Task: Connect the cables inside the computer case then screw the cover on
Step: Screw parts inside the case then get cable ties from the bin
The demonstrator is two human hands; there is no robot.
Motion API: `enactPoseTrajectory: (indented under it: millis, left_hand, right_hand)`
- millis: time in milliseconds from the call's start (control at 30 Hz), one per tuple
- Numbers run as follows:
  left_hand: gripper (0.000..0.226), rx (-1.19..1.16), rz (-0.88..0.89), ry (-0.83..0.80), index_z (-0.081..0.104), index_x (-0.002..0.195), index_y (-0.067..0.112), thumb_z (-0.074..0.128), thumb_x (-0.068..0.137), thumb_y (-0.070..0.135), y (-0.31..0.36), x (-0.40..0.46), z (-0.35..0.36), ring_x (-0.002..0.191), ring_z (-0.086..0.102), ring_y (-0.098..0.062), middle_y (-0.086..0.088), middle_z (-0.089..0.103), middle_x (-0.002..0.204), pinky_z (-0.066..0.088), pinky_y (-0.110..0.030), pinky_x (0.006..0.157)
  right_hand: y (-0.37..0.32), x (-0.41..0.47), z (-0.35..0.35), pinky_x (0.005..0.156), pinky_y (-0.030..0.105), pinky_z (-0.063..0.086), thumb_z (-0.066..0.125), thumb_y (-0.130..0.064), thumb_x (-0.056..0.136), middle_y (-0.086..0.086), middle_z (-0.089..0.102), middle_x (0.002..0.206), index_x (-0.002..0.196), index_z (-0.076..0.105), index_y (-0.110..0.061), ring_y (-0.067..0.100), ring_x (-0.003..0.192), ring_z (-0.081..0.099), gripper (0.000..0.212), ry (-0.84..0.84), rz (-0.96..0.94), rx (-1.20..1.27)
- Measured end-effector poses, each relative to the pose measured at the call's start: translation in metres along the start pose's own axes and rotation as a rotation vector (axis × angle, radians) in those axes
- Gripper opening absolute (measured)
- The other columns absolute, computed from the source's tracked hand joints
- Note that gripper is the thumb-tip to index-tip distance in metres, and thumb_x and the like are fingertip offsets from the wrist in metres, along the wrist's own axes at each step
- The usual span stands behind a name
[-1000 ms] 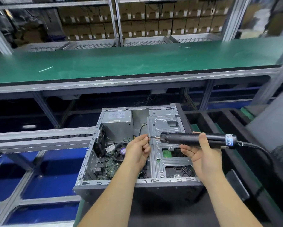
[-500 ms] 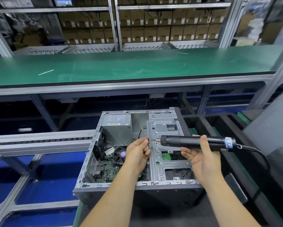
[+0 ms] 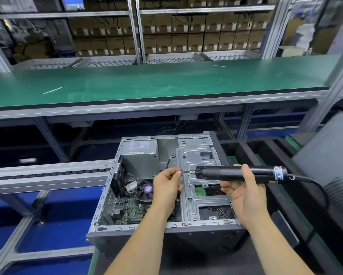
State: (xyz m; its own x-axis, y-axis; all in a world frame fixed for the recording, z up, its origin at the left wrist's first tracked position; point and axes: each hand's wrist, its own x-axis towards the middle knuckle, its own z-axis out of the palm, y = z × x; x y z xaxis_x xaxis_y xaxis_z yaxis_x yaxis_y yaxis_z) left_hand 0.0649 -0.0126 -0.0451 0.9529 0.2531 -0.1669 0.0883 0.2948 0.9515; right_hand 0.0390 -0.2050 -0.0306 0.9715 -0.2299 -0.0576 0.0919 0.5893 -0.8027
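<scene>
head cam: open computer case (image 3: 166, 229) lies on its side nearest, just below both hands. right hand (image 3: 244, 191) fingers curl round a black electric screwdriver (image 3: 236, 173) held level, left hand (image 3: 166, 185) fingers pinch at its bit tip (image 3: 184, 171). green counter (image 3: 166, 84) sits well beyond.

So the computer case (image 3: 166, 195) is a grey metal tower lying on its side, cover off, open side facing up. Inside you can see the silver power supply (image 3: 140, 155) at the far left corner, a green motherboard (image 3: 133, 210) with a round cooler fan (image 3: 144, 190), and a metal drive cage (image 3: 201, 187) on the right. The black electric screwdriver (image 3: 236, 173) is held level above the drive cage, bit (image 3: 187, 171) pointing left, with a coiled cord (image 3: 313, 185) trailing off right.
</scene>
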Motion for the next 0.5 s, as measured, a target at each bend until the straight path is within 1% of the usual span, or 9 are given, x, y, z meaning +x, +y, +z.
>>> enactPoseTrajectory:
  millis: [100, 200, 267, 333, 367, 433, 500]
  left_hand:
    - [0.012, 0.042, 0.019, -0.016, 0.066, 0.097, 0.000, 0.054, 0.098, -0.002, 0.000, -0.001, -0.001, 0.048, 0.034, -0.012, 0.003, 0.041, 0.051, 0.037, -0.022, 0.047]
    - [0.012, -0.011, -0.022, -0.005, 0.065, 0.099, -0.002, 0.053, 0.098, -0.003, 0.001, -0.001, -0.001, 0.049, 0.035, -0.012, 0.002, 0.042, 0.053, 0.037, -0.020, 0.046]
    - [0.014, -0.101, -0.091, 0.020, 0.066, 0.099, -0.003, 0.053, 0.098, -0.005, 0.003, 0.000, 0.000, 0.049, 0.039, -0.012, -0.002, 0.049, 0.057, 0.037, -0.019, 0.043]
    - [0.015, -0.261, -0.178, 0.039, 0.066, 0.099, -0.008, 0.052, 0.096, -0.008, 0.006, 0.000, 0.001, 0.048, 0.043, -0.011, -0.007, 0.058, 0.065, 0.038, -0.019, 0.042]
    - [0.014, -0.356, -0.222, 0.047, 0.065, 0.100, -0.010, 0.052, 0.095, -0.008, 0.007, 0.001, 0.000, 0.047, 0.043, -0.011, -0.009, 0.058, 0.067, 0.037, -0.020, 0.041]
    - [0.016, -0.487, -0.316, 0.091, 0.062, 0.103, -0.011, 0.051, 0.096, -0.003, 0.006, 0.003, -0.004, 0.043, 0.035, -0.011, -0.008, 0.050, 0.067, 0.030, -0.020, 0.037]
    - [0.021, -0.434, -0.383, 0.165, 0.061, 0.104, -0.009, 0.046, 0.099, 0.005, 0.003, 0.008, -0.014, 0.037, 0.025, -0.008, -0.004, 0.040, 0.064, 0.021, -0.019, 0.033]
  right_hand:
    - [-0.001, 0.001, 0.000, 0.055, 0.033, 0.057, 0.079, -0.042, 0.076, 0.019, 0.072, 0.091, 0.111, 0.057, -0.007, 0.024, 0.059, 0.066, 0.054, -0.018, -0.007, -0.003]
    - [0.000, 0.000, 0.003, 0.056, 0.033, 0.057, 0.081, -0.041, 0.072, 0.019, 0.073, 0.094, 0.107, 0.063, -0.007, 0.024, 0.060, 0.066, 0.051, -0.044, -0.023, -0.019]
    - [0.001, -0.001, 0.004, 0.055, 0.033, 0.058, 0.079, -0.040, 0.073, 0.021, 0.073, 0.097, 0.104, 0.065, -0.008, 0.025, 0.061, 0.067, 0.047, -0.039, -0.027, -0.025]
    - [0.001, -0.003, 0.005, 0.055, 0.033, 0.058, 0.077, -0.038, 0.076, 0.022, 0.073, 0.099, 0.104, 0.065, -0.008, 0.026, 0.061, 0.068, 0.043, -0.034, -0.041, -0.026]
    - [0.000, -0.004, 0.006, 0.054, 0.032, 0.057, 0.077, -0.038, 0.075, 0.021, 0.073, 0.099, 0.104, 0.064, -0.008, 0.026, 0.061, 0.068, 0.043, -0.027, -0.050, -0.025]
    - [-0.001, -0.008, 0.007, 0.053, 0.030, 0.056, 0.080, -0.041, 0.071, 0.020, 0.073, 0.097, 0.103, 0.064, -0.009, 0.024, 0.059, 0.067, 0.048, 0.006, -0.064, -0.033]
    - [-0.004, -0.012, 0.008, 0.051, 0.030, 0.055, 0.084, -0.046, 0.066, 0.019, 0.074, 0.094, 0.100, 0.066, -0.009, 0.024, 0.056, 0.065, 0.053, 0.046, -0.096, -0.085]
